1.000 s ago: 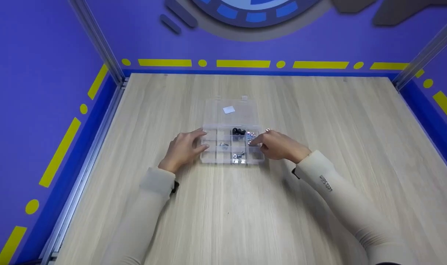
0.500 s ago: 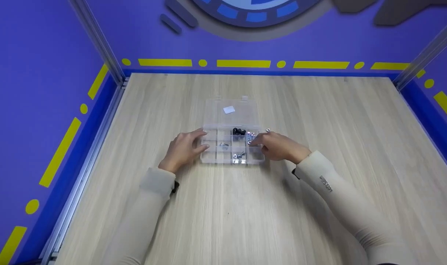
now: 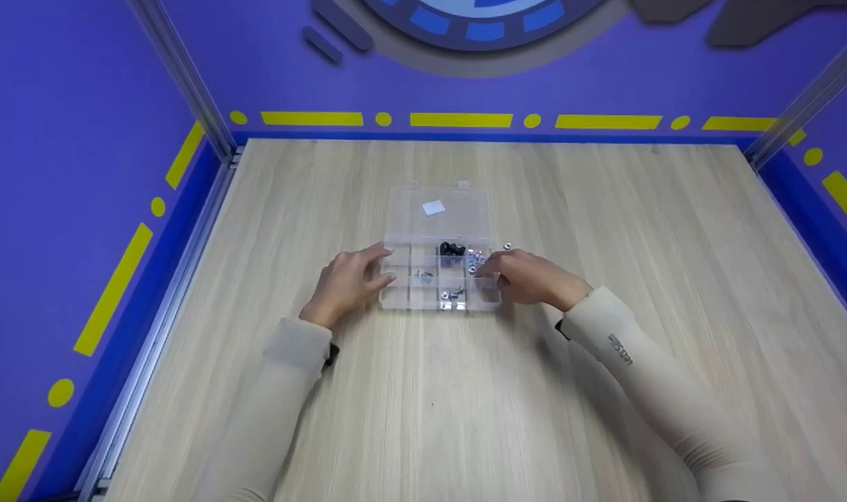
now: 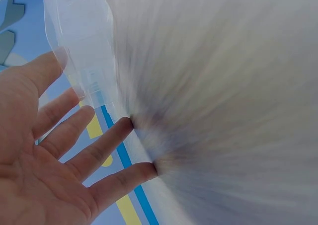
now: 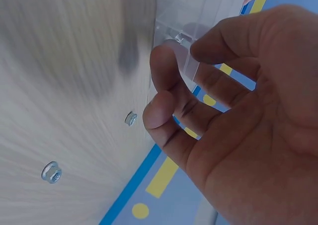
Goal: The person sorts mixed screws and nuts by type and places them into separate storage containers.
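A clear plastic compartment box [image 3: 423, 304] lies on the table with its lid laid back. My left hand [image 3: 348, 280] rests against the box's left side, fingers spread and fairly straight; in the left wrist view, some fingertips touch the clear plastic. At the right side, my right hand [image 3: 531, 277] has its fingertips in the compartment of small metal nuts [image 3: 475, 258]. In the right wrist view its fingers bend, and a small metal piece [image 5: 179, 37] shows through the plastic. Whether the fingertips pinch a nut is hidden.
Two flange nuts, a nearer one [image 5: 51, 172] and a farther one [image 5: 130, 118], lie outside the box on the right. Other compartments hold black round pieces [image 3: 452, 249], small metal screws [image 3: 424, 275] and shiny metal parts [image 3: 453, 298]. Blue panels [image 3: 465, 90] enclose the table.
The right hand's fingertips have drawn back very slightly to the right within the nut compartment, uncovering more of the nuts. The left hand and the box have stayed put.
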Demonstrator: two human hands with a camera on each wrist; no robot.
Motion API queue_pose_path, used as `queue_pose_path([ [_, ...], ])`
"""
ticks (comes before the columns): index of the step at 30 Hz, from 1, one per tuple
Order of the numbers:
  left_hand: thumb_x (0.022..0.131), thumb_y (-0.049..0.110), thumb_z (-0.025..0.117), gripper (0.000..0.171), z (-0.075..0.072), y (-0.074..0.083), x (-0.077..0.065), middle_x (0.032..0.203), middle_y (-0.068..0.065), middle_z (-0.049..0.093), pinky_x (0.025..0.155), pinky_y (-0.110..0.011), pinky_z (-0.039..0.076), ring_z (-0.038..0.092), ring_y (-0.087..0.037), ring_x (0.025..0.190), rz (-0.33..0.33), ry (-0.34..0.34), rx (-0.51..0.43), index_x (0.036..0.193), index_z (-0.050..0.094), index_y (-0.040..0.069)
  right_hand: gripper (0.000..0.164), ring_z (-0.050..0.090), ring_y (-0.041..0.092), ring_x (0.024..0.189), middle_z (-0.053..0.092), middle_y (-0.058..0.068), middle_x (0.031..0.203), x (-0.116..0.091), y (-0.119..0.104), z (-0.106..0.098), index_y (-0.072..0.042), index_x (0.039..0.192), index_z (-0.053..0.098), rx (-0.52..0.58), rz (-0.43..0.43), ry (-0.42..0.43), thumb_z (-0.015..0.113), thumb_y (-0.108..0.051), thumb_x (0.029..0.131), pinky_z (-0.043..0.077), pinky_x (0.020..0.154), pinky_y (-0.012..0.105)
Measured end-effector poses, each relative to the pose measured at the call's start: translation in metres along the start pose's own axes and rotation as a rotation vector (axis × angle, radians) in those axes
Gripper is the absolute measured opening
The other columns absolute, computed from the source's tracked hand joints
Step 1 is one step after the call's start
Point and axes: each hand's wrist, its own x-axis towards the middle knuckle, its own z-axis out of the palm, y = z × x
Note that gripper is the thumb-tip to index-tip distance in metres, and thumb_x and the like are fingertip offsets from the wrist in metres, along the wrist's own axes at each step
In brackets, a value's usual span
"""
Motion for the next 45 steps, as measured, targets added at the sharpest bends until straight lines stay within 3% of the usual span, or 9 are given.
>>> queue_pose_path([
  [17, 0.095, 0.032, 0.076, 0.046, -0.001, 0.001, -0.001, 0.149, -0.008, 0.056, 0.110, -0.050, 0.045, 0.054, -0.032, 0.135, -0.006, -0.007, -0.008, 0.137, 0.068, 0.014, 0.049, 0.063, 0.033, 0.124, 0.072, 0.015, 0.123, -0.003, -0.001, -0.001, 0.000, 0.121, 0.075, 0.025, 0.034, 0.031, 0.043, 0.015, 0.087, 0.054, 0.100, 0.049],
  [21, 0.095, 0.032, 0.075, 0.046, -0.002, 0.001, -0.001, 0.148, -0.008, 0.057, 0.110, -0.049, 0.045, 0.054, -0.031, 0.136, -0.010, -0.006, -0.005, 0.136, 0.068, 0.014, 0.045, 0.067, 0.032, 0.118, 0.074, 0.014, 0.118, -0.004, 0.001, 0.000, 0.001, 0.115, 0.077, 0.031, -0.008, 0.092, 0.045, 0.015, 0.086, 0.055, 0.097, 0.047],
  [28, 0.095, 0.032, 0.076, 0.046, -0.001, 0.002, 0.000, 0.149, -0.008, 0.056, 0.113, -0.048, 0.043, 0.054, -0.031, 0.136, -0.023, -0.012, -0.007, 0.137, 0.068, 0.013, 0.036, 0.072, 0.029, 0.104, 0.075, 0.013, 0.113, -0.009, 0.012, -0.005, 0.001, 0.114, 0.077, 0.029, -0.080, 0.288, 0.051, 0.014, 0.092, 0.059, 0.084, 0.043],
  [31, 0.095, 0.032, 0.076, 0.046, -0.001, 0.001, 0.000, 0.149, -0.009, 0.056, 0.113, -0.048, 0.043, 0.054, -0.031, 0.136, -0.022, -0.011, -0.009, 0.137, 0.068, 0.013, 0.040, 0.070, 0.030, 0.108, 0.072, 0.012, 0.120, -0.016, 0.018, -0.009, -0.003, 0.124, 0.073, -0.003, -0.034, 0.299, 0.056, 0.015, 0.092, 0.059, 0.089, 0.045],
  [38, 0.095, 0.032, 0.076, 0.047, -0.001, 0.000, 0.000, 0.150, -0.008, 0.055, 0.114, -0.047, 0.041, 0.053, -0.031, 0.138, -0.036, -0.021, -0.012, 0.137, 0.068, 0.013, 0.061, 0.062, 0.035, 0.119, 0.063, 0.016, 0.133, -0.036, 0.033, -0.009, -0.010, 0.143, 0.060, -0.057, 0.064, 0.230, 0.064, 0.017, 0.089, 0.056, 0.093, 0.051],
  [45, 0.095, 0.032, 0.076, 0.047, -0.001, 0.001, 0.000, 0.150, -0.007, 0.055, 0.114, -0.048, 0.042, 0.052, -0.031, 0.138, -0.032, -0.018, -0.015, 0.137, 0.068, 0.014, 0.051, 0.060, 0.028, 0.091, 0.063, 0.016, 0.114, -0.052, 0.045, -0.003, -0.008, 0.132, 0.067, -0.069, 0.156, 0.211, 0.064, 0.019, 0.089, 0.054, 0.079, 0.045],
])
